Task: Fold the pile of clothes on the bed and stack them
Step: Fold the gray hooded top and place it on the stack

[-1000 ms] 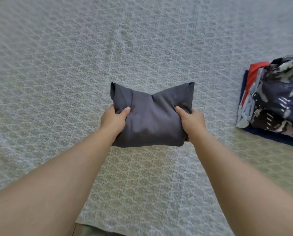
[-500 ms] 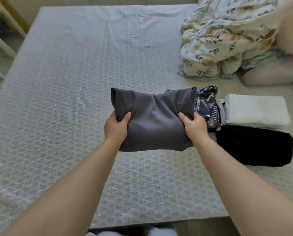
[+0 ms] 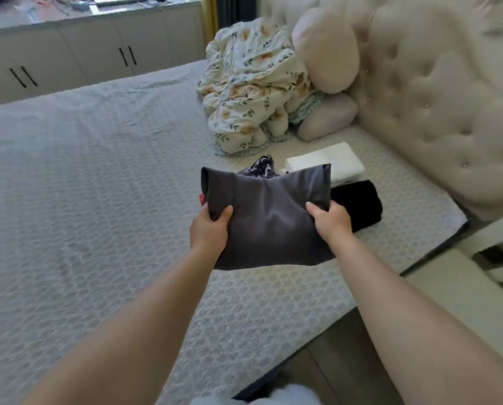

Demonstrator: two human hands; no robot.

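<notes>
The folded grey garment (image 3: 269, 217) is being carried, pinched by the left hand (image 3: 209, 229) and right hand (image 3: 330, 220), now above the stack (image 3: 259, 168) (mostly hidden), so placement is being approached.

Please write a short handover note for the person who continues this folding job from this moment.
Left hand and right hand each grip one side of the folded grey garment, held above the bed.
Behind it lie a patterned folded piece, a white folded piece and a black folded piece.
Done: the grey garment is folded.
Left: set it down with the folded pieces. No unfolded clothes are visible.
</notes>
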